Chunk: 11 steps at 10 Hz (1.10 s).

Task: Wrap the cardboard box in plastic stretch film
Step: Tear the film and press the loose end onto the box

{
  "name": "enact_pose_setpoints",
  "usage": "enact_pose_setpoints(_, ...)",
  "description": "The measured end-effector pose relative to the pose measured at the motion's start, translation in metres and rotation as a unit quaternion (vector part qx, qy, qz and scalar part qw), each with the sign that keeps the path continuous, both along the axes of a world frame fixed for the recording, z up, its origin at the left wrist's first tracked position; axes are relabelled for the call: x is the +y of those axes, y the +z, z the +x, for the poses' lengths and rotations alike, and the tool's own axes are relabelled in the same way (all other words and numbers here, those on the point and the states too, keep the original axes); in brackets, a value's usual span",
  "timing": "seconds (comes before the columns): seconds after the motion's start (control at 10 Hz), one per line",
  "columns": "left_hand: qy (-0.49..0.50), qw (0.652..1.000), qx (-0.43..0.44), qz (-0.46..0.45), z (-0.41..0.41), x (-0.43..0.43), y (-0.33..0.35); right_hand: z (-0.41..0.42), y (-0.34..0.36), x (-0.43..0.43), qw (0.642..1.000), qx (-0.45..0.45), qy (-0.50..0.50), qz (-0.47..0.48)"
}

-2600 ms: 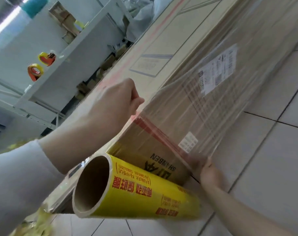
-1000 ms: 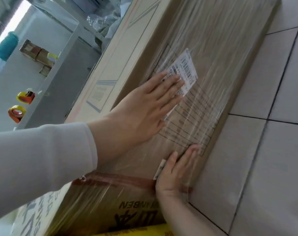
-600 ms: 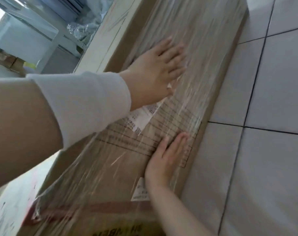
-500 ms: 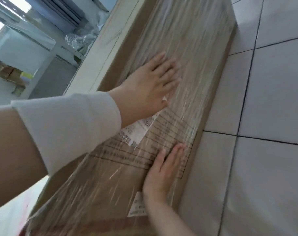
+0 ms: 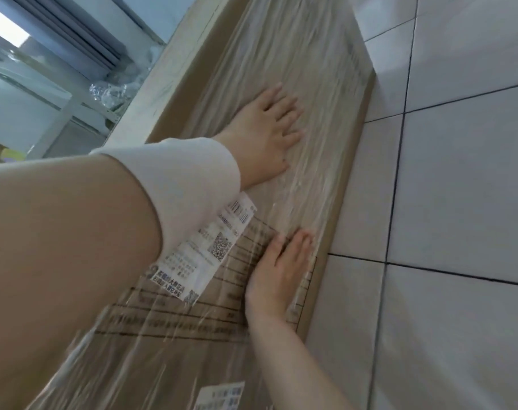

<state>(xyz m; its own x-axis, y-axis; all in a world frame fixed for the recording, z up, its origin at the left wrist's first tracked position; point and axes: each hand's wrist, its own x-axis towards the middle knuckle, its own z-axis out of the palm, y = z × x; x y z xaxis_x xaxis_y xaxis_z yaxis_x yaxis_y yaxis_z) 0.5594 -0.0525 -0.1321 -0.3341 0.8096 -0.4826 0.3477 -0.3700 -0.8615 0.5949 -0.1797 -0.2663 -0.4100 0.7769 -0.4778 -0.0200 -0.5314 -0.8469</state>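
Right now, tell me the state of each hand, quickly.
Left hand: open, fingers flat, pressing the stretch film on the cardboard box.
Right hand: open, flat on the stretch film, holding nothing.

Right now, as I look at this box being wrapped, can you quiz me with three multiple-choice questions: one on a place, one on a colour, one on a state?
1. Where is the right hand relative to the big white shipping label?
A. On top of it
B. Beside it, toward the tiled floor
C. Down on the floor

2. What colour is the sleeve on the left arm?
A. Red
B. Black
C. White

3. How is the left hand placed?
A. Flat, fingers straight, on the stretch film over the cardboard box
B. Curled round a roll
C. Raised in a fist

Answers: 1 B, the hand lies between the label and the box edge; 2 C, the cuff is plainly white; 3 A, the palm lies on the film.
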Motion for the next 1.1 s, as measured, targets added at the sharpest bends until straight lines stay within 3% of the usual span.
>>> enact_pose_setpoints(0.2,-0.043,0.998,-0.045,-0.027,0.049,-0.026,-0.002,0.037,-0.012,-0.03,0.995,0.009,-0.089,-0.037)
enact_pose_setpoints(0.4,0.023,1.0,0.005,-0.021,0.025,-0.066,0.014,0.021,-0.012,-0.084,1.0,-0.011,-0.009,0.021)
enact_pose_setpoints(0.5,0.016,0.999,-0.024,-0.029,0.04,-0.075,0.017,0.033,-0.013,-0.083,1.0,0.001,-0.019,-0.002)
enact_pose_setpoints(0.6,-0.023,0.996,-0.084,-0.024,0.051,-0.104,0.023,0.047,-0.011,-0.089,0.996,0.003,-0.089,-0.015)
enact_pose_setpoints(0.8,0.028,0.999,-0.015,-0.024,0.035,-0.128,0.032,0.029,0.007,-0.114,0.999,-0.006,-0.032,0.034)
enact_pose_setpoints(0.9,-0.034,0.994,-0.103,0.007,0.042,-0.144,0.038,0.047,-0.009,-0.112,0.999,-0.015,-0.044,-0.009)
enact_pose_setpoints(1.1,-0.05,0.989,-0.132,0.035,0.039,-0.181,0.039,0.062,-0.016,-0.134,0.986,-0.044,0.12,0.105)
